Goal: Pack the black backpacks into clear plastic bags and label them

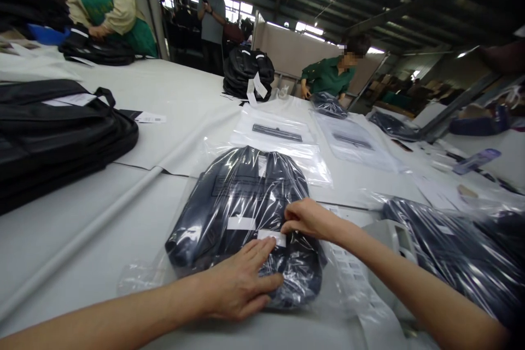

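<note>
Bagged backpack (241, 213) lies flat on the white table (82, 229), directly in front of the person; all positions below are taken from it. It sits inside a clear plastic bag whose loose film spreads past it on every side, likely laid flat so the film can be worked on from above. Left hand (238, 284) rests on its near edge, palm down, fingers spread and flat on the film, seemingly pinning bag and contents so they do not slide. Right hand (305, 219) is over its right side, fingers drawn together, thumb and fingertips pinching the end of a small white sticker (273, 237) that lies on the plastic; a second white label (241, 223) sits just left of that. Beyond the backpack, empty plastic bags (279, 136) lie flat. Far left of it, a stack of unbagged black bags (53, 131). To its right, another wrapped bag (451, 251). Co-workers stand at the far side.
</note>
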`<state>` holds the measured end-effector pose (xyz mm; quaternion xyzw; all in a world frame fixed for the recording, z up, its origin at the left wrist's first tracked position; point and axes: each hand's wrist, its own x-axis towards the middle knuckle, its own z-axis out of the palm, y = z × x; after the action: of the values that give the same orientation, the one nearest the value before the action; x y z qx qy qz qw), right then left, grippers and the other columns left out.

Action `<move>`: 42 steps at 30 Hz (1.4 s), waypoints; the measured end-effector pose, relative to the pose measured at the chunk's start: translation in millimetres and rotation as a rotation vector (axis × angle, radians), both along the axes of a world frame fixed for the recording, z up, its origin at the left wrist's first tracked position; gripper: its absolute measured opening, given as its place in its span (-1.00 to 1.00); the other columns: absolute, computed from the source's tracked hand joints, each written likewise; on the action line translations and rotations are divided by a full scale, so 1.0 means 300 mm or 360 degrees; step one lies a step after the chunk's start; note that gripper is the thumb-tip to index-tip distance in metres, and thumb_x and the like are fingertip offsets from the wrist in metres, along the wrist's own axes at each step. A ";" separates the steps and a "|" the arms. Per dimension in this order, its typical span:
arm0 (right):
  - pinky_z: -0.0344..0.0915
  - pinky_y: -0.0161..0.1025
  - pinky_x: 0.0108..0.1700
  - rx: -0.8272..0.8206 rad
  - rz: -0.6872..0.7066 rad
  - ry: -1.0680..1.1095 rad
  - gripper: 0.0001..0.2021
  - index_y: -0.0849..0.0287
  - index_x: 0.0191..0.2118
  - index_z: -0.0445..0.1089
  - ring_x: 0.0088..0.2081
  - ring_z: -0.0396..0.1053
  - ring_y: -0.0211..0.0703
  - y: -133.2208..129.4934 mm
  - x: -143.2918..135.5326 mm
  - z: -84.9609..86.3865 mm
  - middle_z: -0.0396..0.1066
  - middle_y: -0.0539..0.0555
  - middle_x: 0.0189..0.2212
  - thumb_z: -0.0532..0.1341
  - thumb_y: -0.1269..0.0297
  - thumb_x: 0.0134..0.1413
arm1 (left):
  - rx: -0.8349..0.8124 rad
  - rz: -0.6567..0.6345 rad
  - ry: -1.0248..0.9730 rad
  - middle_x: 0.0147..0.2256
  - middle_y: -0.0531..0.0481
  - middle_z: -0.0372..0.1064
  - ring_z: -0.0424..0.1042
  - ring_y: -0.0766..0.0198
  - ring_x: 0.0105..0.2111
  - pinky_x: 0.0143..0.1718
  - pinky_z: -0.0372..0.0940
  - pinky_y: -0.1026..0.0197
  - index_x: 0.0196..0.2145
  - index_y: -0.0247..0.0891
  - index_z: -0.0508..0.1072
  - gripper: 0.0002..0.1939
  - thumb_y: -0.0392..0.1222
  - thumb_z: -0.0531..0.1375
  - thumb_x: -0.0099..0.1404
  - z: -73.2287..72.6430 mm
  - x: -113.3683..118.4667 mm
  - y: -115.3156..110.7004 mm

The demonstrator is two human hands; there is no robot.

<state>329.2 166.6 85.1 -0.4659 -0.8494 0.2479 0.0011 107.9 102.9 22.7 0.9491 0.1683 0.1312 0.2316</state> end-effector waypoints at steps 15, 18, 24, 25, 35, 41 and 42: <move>0.17 -0.34 -0.45 0.0259 -0.0651 0.0847 -0.84 0.16 -0.18 0.32 -0.53 0.25 -0.28 -0.312 -0.133 -0.074 0.33 -0.03 -0.52 0.06 0.31 0.13 | -0.2143 0.0767 -0.1404 0.02 -0.14 0.26 0.22 0.15 0.10 0.12 0.10 0.08 -0.17 -0.22 0.31 -0.80 -0.09 0.08 0.31 -0.040 0.009 0.093; 0.19 -0.37 -0.36 0.0213 -0.0166 0.0952 -0.87 0.15 -0.28 0.36 -0.42 0.29 -0.29 -0.326 -0.247 -0.066 0.35 0.00 -0.44 0.08 0.42 0.10 | -0.2435 0.0863 -0.1525 -0.06 -0.14 0.34 0.34 0.18 -0.01 0.08 0.14 0.10 -0.27 -0.25 0.32 -0.82 -0.08 0.10 0.29 -0.044 0.032 0.117; 0.12 -0.33 -0.36 0.0230 -0.0083 0.0626 -0.80 0.16 -0.37 0.40 -0.40 0.23 -0.26 -0.271 -0.350 -0.224 0.25 0.01 -0.46 0.04 0.41 0.17 | -0.2488 0.1078 -0.1590 -0.25 -0.20 0.42 0.45 0.18 -0.23 -0.10 0.28 0.10 -0.34 -0.32 0.33 -0.76 -0.09 0.01 0.30 0.072 -0.022 0.197; 0.11 -0.33 -0.37 0.0234 -0.0095 0.0586 -0.80 0.13 -0.31 0.40 -0.41 0.23 -0.26 -0.267 -0.349 -0.239 0.23 0.01 -0.46 0.04 0.40 0.18 | -0.2268 0.1160 -0.1665 -0.28 -0.15 0.42 0.45 0.22 -0.26 -0.14 0.29 0.15 -0.35 -0.31 0.35 -0.76 -0.10 0.01 0.30 0.106 -0.055 0.185; 0.15 -0.32 -0.33 0.0261 -0.0041 0.0582 -0.77 0.08 -0.16 0.39 -0.39 0.24 -0.26 -0.275 -0.343 -0.249 0.23 0.01 -0.42 0.01 0.39 0.22 | 0.1031 0.1053 0.0087 0.12 -0.20 0.20 0.13 -0.05 0.13 0.07 0.15 -0.07 0.09 -0.27 0.28 -0.57 -0.25 0.09 0.26 -0.063 -0.296 -0.248; 0.16 -0.30 -0.31 0.0204 -0.0052 0.0640 -0.74 0.08 -0.10 0.39 -0.37 0.25 -0.24 -0.274 -0.345 -0.235 0.23 0.03 -0.41 0.00 0.39 0.21 | 0.0964 0.1169 0.0378 0.24 -0.31 -0.08 0.01 -0.12 0.20 0.06 0.18 -0.12 0.23 -0.08 0.04 -0.30 -0.15 0.21 0.18 -0.134 -0.311 -0.225; 0.16 -0.30 -0.32 0.0211 -0.0052 0.0638 -0.74 0.08 -0.10 0.38 -0.37 0.25 -0.24 -0.273 -0.344 -0.234 0.23 0.03 -0.41 0.00 0.39 0.21 | 0.0975 0.1170 0.0403 0.24 -0.31 -0.09 0.02 -0.13 0.19 0.05 0.19 -0.12 0.24 -0.03 0.02 -0.26 -0.14 0.22 0.16 -0.131 -0.310 -0.222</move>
<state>226.0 84.8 15.0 -0.4199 -0.8390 0.2791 0.2047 14.8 36.2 -16.6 0.8598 0.4726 0.1314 -0.1420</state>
